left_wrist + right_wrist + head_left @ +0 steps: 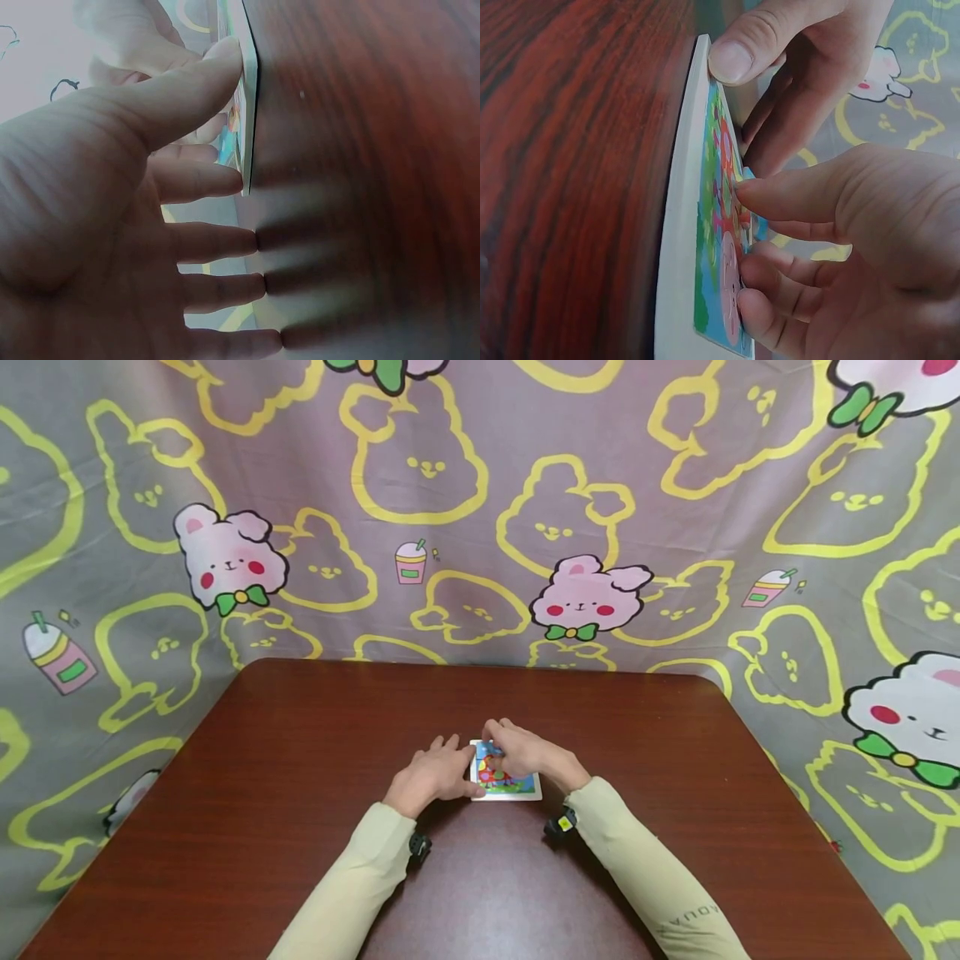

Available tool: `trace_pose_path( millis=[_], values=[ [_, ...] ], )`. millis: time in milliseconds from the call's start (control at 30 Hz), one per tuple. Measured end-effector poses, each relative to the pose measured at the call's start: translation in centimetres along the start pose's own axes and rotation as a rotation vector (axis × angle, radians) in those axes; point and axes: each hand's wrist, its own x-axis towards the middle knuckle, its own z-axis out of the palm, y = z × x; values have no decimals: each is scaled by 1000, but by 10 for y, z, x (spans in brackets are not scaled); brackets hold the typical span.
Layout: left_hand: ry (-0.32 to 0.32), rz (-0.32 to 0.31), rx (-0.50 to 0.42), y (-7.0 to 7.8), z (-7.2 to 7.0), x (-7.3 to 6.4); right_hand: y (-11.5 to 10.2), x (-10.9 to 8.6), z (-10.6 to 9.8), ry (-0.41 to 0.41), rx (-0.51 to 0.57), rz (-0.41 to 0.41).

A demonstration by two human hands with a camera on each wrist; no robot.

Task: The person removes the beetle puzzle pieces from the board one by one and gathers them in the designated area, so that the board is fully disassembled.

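Left grip (112,202), right grip (885,232) touch white-rimmed board (673,247); colourful picture (718,225) inside.

A curtained-off tabletop nook, its wider room hidden.
The dark red-brown wood-grain table (480,877) is closed in along its far edge and both sides by a grey fabric curtain (465,550), on which yellow rabbit outlines (420,516), white rabbit heads (588,596) and pink drink cups (410,566) are printed. Whether a home, office or studio is screened off cannot be told.
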Motion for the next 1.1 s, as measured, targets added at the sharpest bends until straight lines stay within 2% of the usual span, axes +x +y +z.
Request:
trace_pose_path(
  millis=[333, 700, 900, 1100],
  values=[
    [-11, -4, 6, 1, 1, -2, -5, -2, 0, 11, 17, 27],
    [11, 12, 16, -1, 0, -5, -6, 3, -2, 189, 80, 0],
    [12, 1, 17, -3, -1, -5, -7, 6, -4, 178, 133, -15],
    [11, 11, 2, 0, 0, -2, 2, -1, -15, 195, 206, -30]
  ],
)
